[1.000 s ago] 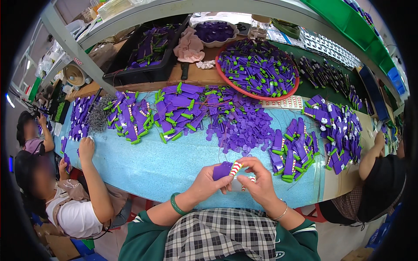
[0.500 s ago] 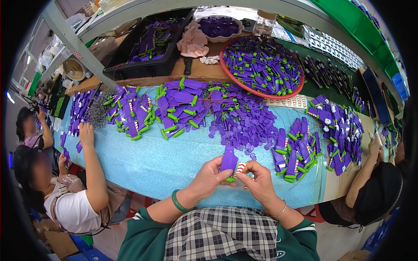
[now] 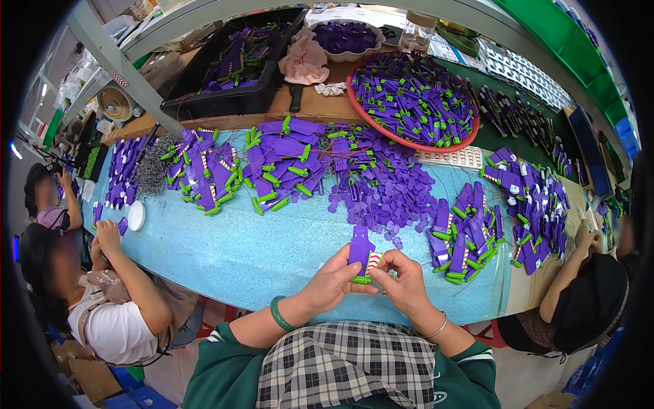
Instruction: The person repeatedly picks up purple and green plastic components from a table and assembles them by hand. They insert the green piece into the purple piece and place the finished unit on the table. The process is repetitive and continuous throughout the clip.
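Between thumb and fingers, my left hand (image 3: 332, 279) grips a flat purple plastic part (image 3: 360, 247) with a green end piece. The part is held upright above the near side of the blue table. My right hand (image 3: 402, 278) pinches a small red-and-white striped sticker (image 3: 374, 260) at the part's right edge. Whether the sticker is stuck down along its whole length cannot be seen. Just beyond my hands lies a heap of small purple pieces (image 3: 392, 191). A pile of purple-and-green parts (image 3: 463, 238), some with striped stickers, is to the right.
More purple-and-green parts (image 3: 286, 163) cover the table's far side. Behind stand a red round basket (image 3: 354, 102) full of parts, a black tray (image 3: 252, 105) and a white bowl (image 3: 378, 42). Co-workers sit left and right. A white round dish (image 3: 136, 215) lies near the left one.
My hands stay nearly in place, and the striped sticker now sits closer against the purple part. The left co-worker's raised hand has come down, and the white round dish has come into sight.
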`<state>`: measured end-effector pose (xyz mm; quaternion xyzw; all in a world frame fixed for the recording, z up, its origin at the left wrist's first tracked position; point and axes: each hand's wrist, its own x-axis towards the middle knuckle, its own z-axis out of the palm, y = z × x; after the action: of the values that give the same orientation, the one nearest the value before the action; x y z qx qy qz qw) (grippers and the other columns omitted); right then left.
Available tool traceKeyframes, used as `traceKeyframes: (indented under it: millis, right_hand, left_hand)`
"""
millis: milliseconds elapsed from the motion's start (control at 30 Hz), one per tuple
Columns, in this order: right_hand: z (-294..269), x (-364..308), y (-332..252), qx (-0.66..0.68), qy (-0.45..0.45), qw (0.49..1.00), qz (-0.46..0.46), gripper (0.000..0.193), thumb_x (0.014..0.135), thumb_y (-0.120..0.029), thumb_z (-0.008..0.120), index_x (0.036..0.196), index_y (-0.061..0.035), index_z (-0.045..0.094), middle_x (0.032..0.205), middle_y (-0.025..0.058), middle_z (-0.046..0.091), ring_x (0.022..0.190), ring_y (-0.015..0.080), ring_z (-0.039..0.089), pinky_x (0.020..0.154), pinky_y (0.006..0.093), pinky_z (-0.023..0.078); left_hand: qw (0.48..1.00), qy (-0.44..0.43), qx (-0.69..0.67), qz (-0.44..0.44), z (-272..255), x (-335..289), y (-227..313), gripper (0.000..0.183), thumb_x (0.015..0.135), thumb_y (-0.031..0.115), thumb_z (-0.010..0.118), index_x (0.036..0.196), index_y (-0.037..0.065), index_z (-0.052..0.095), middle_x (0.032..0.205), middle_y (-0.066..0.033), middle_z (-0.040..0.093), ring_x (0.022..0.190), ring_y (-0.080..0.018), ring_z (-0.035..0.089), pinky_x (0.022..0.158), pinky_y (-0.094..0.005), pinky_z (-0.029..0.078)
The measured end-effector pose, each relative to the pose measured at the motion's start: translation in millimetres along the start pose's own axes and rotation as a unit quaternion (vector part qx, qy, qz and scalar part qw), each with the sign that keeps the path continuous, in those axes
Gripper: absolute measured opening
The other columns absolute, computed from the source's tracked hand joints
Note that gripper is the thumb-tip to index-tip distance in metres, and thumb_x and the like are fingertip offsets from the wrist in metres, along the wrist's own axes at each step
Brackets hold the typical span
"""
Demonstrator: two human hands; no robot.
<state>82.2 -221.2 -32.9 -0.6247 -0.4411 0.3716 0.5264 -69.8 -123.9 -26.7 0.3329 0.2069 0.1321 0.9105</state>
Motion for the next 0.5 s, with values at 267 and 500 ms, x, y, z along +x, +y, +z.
traceKeyframes:
  millis: [267,500]
  right_hand:
    - [0.6,-0.7,-1.6,-0.013,0.009,1.000,-0.010,0.010,0.081,-0.005,0.069,0.081,-0.0025,0.059,0.075,0.0009,0.059,0.070,0.0075,0.052,0.064,0.0239,0.042]
    - [0.3,-2.5,-4.5,-0.036,0.028,0.998,-0.033,0.014,0.079,-0.008,0.071,0.074,-0.0030,0.059,0.072,0.0032,0.060,0.066,0.0102,0.052,0.060,0.0258,0.041]
  left_hand:
    - [1.000,-0.020,0.012,0.012,1.8,-0.2,0.6,0.038,0.095,0.007,0.045,0.132,0.007,0.036,0.124,-0.0103,0.050,0.112,-0.0210,0.055,0.089,-0.0403,0.055]
    - [0.985,-0.004,0.169,0.036,3.2,-1.3,-3.1,0.031,0.093,0.004,0.052,0.124,0.002,0.044,0.116,-0.0088,0.055,0.105,-0.0186,0.059,0.083,-0.0347,0.058]
